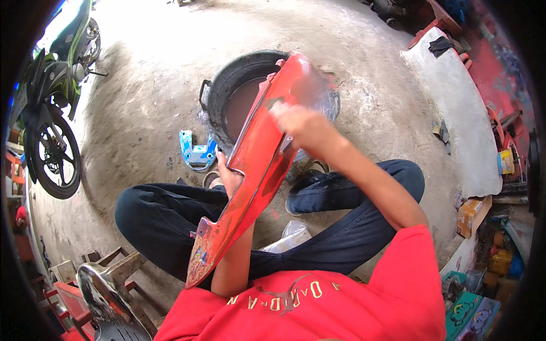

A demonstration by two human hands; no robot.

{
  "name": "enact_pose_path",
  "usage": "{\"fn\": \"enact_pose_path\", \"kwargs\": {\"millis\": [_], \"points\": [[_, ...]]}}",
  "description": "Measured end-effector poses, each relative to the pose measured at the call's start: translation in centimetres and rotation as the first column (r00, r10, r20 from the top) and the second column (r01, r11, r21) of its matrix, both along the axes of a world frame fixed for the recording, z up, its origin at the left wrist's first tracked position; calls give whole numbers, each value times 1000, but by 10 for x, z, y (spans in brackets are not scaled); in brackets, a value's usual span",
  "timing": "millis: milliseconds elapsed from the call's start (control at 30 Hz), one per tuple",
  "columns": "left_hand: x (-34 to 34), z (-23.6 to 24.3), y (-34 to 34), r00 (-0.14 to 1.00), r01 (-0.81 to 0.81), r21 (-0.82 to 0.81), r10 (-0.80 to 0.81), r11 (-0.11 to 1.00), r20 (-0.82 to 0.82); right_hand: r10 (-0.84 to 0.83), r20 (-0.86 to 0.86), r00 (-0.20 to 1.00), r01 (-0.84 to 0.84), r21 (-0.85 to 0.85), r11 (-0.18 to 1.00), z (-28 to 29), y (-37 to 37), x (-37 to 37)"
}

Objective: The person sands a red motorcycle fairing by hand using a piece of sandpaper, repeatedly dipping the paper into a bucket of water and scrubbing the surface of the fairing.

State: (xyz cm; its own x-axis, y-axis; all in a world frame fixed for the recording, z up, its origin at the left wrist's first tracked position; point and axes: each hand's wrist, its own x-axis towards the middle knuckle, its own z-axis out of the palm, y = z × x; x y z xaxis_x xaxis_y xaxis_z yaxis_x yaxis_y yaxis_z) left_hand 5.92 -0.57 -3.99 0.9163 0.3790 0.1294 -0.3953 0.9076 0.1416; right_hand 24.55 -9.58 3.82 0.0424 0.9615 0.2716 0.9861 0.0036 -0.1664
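A long red motorcycle body panel point(250, 153) slants over my lap, its narrow, scuffed end low on the left and its wide end above the basin. My left hand point(230, 181) grips it at the left edge, with the thumb showing and the other fingers hidden underneath. My right hand point(304, 128) is closed, fingertips pressed on the panel's upper face beside a small dark grey patch; what it holds, if anything, is too blurred to make out. Behind the panel stands a black basin point(211, 108) of murky brownish water.
On the concrete floor left of the basin lies a blue and white bracket-shaped part point(198, 150). A motorcycle point(54, 131) stands at the far left. Wooden stools point(116, 267) are at lower left. Along the right are a pale ledge point(455, 119), a yellow tub point(505, 162) and boxes point(473, 216).
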Motion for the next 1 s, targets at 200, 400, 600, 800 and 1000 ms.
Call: {"fn": "enact_pose_path", "kwargs": {"millis": [200, 400, 600, 800, 1000], "points": [[3, -15, 2, 999, -3, -217, -4, 976, -34, 79, 45, 996, -82, 77, 994, -6, -2, -13], [-3, -57, 7, 975, -53, -219, 98, 974, 198, 310, -57, 949, -296, 178, 939, 7, -2, -57], [3, 0, -1, 999, 31, 57, -33, 998, 39, -40, -71, 997, 38, -20, 999, 11, 4, 3], [4, -18, -1, 993, 45, -247, -17, 968, 117, 110, -109, 988, -98, 106, 989, -4, 4, -23], [1, -16, -1, 997, 4, -325, 20, 946, 73, 177, -87, 980, -163, 144, 976, -9, 6, -27]]}}
